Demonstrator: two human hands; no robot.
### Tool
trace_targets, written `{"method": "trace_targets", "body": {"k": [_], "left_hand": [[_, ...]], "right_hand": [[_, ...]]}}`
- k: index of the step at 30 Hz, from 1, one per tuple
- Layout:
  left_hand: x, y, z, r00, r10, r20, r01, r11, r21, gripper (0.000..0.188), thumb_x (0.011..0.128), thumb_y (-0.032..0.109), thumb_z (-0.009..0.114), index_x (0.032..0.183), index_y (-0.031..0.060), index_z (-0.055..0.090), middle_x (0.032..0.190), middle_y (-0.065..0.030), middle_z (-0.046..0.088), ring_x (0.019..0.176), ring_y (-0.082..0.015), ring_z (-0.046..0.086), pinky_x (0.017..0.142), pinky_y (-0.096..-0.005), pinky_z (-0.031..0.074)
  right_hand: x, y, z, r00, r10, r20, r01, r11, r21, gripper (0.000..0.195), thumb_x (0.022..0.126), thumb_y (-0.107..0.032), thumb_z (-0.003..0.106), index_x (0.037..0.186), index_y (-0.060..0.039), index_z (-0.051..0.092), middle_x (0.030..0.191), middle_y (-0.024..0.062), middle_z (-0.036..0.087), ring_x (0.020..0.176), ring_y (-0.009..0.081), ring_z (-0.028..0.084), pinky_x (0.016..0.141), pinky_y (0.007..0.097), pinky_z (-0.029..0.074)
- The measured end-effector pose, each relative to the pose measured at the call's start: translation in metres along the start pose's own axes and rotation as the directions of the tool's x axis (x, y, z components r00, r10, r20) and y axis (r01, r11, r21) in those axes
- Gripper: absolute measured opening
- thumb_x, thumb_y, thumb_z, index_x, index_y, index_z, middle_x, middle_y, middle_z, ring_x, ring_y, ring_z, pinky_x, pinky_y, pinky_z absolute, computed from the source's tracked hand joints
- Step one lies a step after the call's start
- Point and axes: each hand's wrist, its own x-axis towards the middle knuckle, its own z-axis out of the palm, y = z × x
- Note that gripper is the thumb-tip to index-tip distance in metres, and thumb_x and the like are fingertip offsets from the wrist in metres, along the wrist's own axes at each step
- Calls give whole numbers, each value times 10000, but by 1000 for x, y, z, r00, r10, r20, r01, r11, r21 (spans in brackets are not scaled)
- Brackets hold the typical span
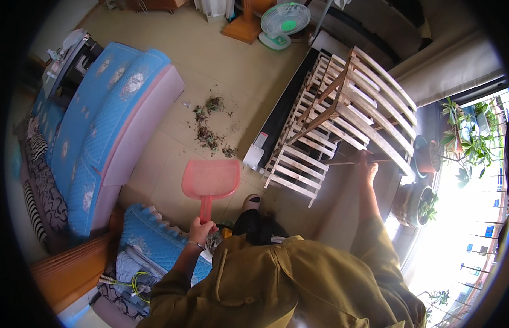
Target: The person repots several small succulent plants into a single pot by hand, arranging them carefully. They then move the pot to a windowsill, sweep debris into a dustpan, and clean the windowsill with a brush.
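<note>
My left hand (202, 231) grips the handle of a red translucent plastic dustpan (211, 179). The pan is held out in front of me, its front edge facing several clumps of dry plant debris (208, 137) on the tiled floor. At right, my right hand (367, 165) is closed around a wooden bar (340, 161) at the near end of a tiered slatted wooden stand (303, 164). The stand's weathered slats rise in steps toward the window. The dustpan looks empty from above, and the debris lies apart from it, just beyond its lip.
A sofa with a blue quilted cover (102, 102) runs along the left. The stand sits over a long black treadmill-like belt (279, 110). A green-and-white fan (285, 24) is at the back. Potted plants (414, 205) line the window. A badminton racket (141, 283) lies lower left.
</note>
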Motion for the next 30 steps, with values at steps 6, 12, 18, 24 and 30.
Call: {"method": "trace_targets", "body": {"k": [6,12,18,24,30], "left_hand": [[-40,-6,3,995,-77,-60,71,994,-88,148,811,90,622,900,3,541,792,-106,635,668,-205,668,580,-297,562],[-39,7,-24,996,12,-92,-26,989,-146,156,811,84,618,902,-7,529,787,-108,627,672,-209,667,585,-305,565],[14,54,-59,968,147,-205,-174,977,-122,169,820,94,618,917,-8,525,796,-107,621,662,-213,661,592,-305,559],[124,143,-130,929,234,-287,-286,945,-156,181,804,89,630,886,-10,503,782,-114,610,630,-218,651,555,-301,548],[267,234,-227,820,321,-474,-404,911,-81,231,702,38,635,820,38,437,659,-66,542,474,-138,538,448,-265,474]], "right_hand": [[-9,-6,2,996,59,74,-54,996,-71,217,904,-202,603,922,6,663,836,111,685,792,173,637,750,319,488],[4,16,4,999,49,-4,-49,998,42,234,901,-217,610,960,0,674,845,66,678,728,138,626,687,275,492],[2,24,8,996,4,92,4,996,-84,335,914,-332,598,1017,-20,669,880,77,677,843,185,625,781,323,475],[-9,91,-3,969,150,-198,-154,988,-4,569,888,-357,639,1322,-33,464,1222,162,558,1083,222,552,912,347,452],[-121,34,14,884,390,-259,-442,877,-190,698,828,-257,724,1403,-86,367,1357,217,441,1164,290,512,969,377,442]]}}
